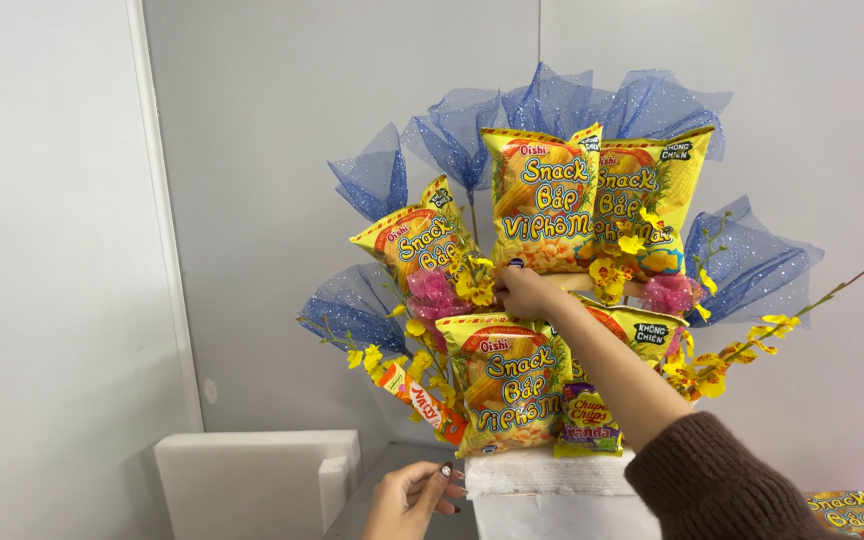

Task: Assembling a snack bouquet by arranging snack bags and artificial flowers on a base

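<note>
Grey wall panels back a snack bouquet (552, 290) standing on a white foam block (552, 480). Blue glitter mesh fans (752, 265) ring it. Its centre holds yellow corn-snack bags; the top bag (540, 195) sits above the lower bag (504, 385). Between them the right hand (524, 292) pinches closed among yellow artificial flowers (474, 285); what it grips is hidden. Below the bouquet, the left hand (414, 500) hangs loosely curled, empty. Small, steady fingertip moves seem best, so neighbouring bags stay put.
</note>
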